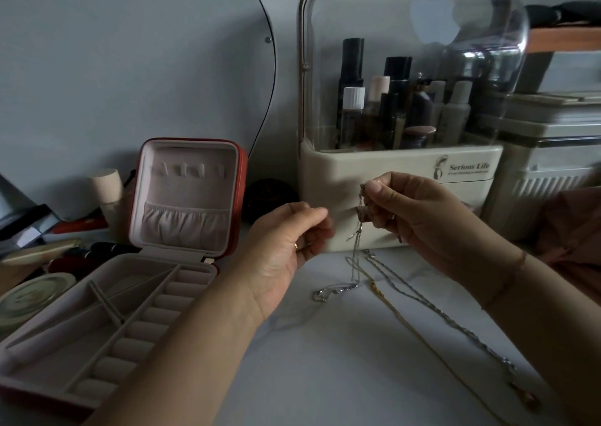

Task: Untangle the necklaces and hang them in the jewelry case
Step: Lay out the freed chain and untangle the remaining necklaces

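Note:
A red jewelry case [136, 263] lies open on the left, its pink lid upright with a row of hooks [188, 169] and a pocket. My right hand [419, 217] pinches a thin silver necklace [356, 256] at its top, so the chain hangs down to the white table. Its lower end with a small pendant [328, 292] rests on the surface. My left hand [292, 240] hovers just left of the hanging chain, fingers curled, holding nothing that I can see. A gold chain [387, 302] and a twisted silver chain [432, 308] lie on the table under my right forearm.
A cream cosmetics organiser [406, 172] with a clear dome and several bottles stands right behind my hands. A mirror leans on the wall at the left. Tins, a lipstick and clutter [35, 289] sit left of the case. White storage boxes [553, 165] stand at the right.

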Available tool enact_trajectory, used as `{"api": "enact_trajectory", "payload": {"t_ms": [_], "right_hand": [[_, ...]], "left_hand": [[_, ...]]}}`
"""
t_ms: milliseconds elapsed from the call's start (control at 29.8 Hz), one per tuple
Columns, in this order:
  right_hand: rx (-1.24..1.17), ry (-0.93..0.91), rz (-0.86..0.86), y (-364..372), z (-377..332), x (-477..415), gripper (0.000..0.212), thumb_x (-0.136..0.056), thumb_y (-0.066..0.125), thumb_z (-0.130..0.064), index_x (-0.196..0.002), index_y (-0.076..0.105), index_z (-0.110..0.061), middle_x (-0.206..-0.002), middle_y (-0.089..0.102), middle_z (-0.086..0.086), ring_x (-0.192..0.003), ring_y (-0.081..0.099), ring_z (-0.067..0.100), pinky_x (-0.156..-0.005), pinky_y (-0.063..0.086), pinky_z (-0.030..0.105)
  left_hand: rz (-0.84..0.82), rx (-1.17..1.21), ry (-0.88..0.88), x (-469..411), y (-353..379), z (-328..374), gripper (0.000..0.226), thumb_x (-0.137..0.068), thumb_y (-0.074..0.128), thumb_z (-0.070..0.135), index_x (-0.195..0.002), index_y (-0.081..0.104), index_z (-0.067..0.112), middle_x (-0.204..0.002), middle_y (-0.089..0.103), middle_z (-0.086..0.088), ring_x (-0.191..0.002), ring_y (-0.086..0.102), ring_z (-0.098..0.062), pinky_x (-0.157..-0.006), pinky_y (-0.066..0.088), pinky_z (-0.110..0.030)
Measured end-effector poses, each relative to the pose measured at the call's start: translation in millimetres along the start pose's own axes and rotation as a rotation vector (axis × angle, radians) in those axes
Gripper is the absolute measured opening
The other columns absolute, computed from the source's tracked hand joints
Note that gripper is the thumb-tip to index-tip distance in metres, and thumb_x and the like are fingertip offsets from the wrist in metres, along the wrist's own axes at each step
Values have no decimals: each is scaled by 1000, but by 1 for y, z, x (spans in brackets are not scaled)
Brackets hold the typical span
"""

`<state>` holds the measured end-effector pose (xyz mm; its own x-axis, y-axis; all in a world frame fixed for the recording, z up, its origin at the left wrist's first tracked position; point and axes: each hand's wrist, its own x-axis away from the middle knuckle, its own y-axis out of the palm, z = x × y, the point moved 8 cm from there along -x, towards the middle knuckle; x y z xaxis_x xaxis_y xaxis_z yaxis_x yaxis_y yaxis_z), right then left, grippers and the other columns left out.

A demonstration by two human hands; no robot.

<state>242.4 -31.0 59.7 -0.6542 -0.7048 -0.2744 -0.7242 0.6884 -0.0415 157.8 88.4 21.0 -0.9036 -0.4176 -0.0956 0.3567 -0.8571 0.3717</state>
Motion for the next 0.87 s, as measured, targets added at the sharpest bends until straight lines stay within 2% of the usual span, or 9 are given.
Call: {"api": "enact_trajectory", "payload": {"t_ms": [34, 134, 235, 336, 504, 638, 772, 873], "right_hand": [[-2, -3, -11, 1, 0, 0, 20, -75, 61, -26, -78, 58, -7, -68, 54, 8, -64, 47, 15, -56, 44, 14], [6, -21, -66, 6, 0, 0, 21, -75, 63, -25, -81, 60, -5, -70, 52, 11, -62, 45, 15, -58, 41, 19], [17, -43, -121, 13, 2, 0, 20, -72, 67, -26, -80, 63, -8, -69, 54, 9, -61, 46, 15, -60, 36, 25], [1, -62, -144, 15, 1, 1, 20, -73, 67, -25, -80, 62, -7, -63, 52, 6, -56, 44, 13, -55, 37, 21], [-20, -63, -122, 12, -2, 2, 16, -75, 63, -18, -83, 59, -4, -65, 47, 12, -53, 43, 12, -49, 36, 18], [-58, -37, -122, 10, 2, -1, 14, -78, 63, -18, -82, 59, -6, -73, 43, 17, -51, 39, 13, -47, 33, 19], [-144, -13, -149, 7, 8, -5, 22, -72, 77, -31, -78, 66, -14, -81, 43, 19, -50, 38, 12, -49, 31, 21], [-190, -21, -183, 8, 9, -6, 34, -61, 84, -41, -77, 67, -16, -66, 44, 13, -48, 39, 10, -52, 29, 24]], "left_hand": [[-5, -42, 14, 0, 1, 0, 9, -75, 66, 14, -77, 58, 18, -68, 67, 3, -67, 63, -8, -64, 49, -20], [-32, -211, 43, 4, 5, -1, 27, -63, 72, 27, -89, 69, 20, -83, 70, 5, -82, 63, -6, -73, 46, -20], [-71, -345, 17, 7, 13, -8, 22, -74, 72, 21, -96, 72, 21, -91, 74, 5, -88, 65, -2, -76, 45, -16], [-80, -417, -6, 9, 16, -11, 12, -76, 71, 23, -88, 74, 23, -85, 75, 4, -84, 67, -2, -77, 45, -17], [-78, -415, -7, 10, 15, -8, 9, -81, 68, 23, -87, 74, 19, -86, 75, -5, -81, 66, -10, -82, 46, -25], [-68, -388, -6, 9, 14, -7, 8, -82, 67, 22, -87, 73, 19, -83, 75, -3, -77, 66, -8, -80, 46, -25], [-55, -370, -7, 9, 13, -6, 9, -87, 62, 16, -86, 71, 19, -78, 74, 1, -75, 65, -6, -76, 45, -22], [-61, -351, -26, 10, 14, -7, 14, -88, 59, 9, -84, 68, 18, -73, 73, 2, -73, 64, -7, -73, 45, -22]]}}
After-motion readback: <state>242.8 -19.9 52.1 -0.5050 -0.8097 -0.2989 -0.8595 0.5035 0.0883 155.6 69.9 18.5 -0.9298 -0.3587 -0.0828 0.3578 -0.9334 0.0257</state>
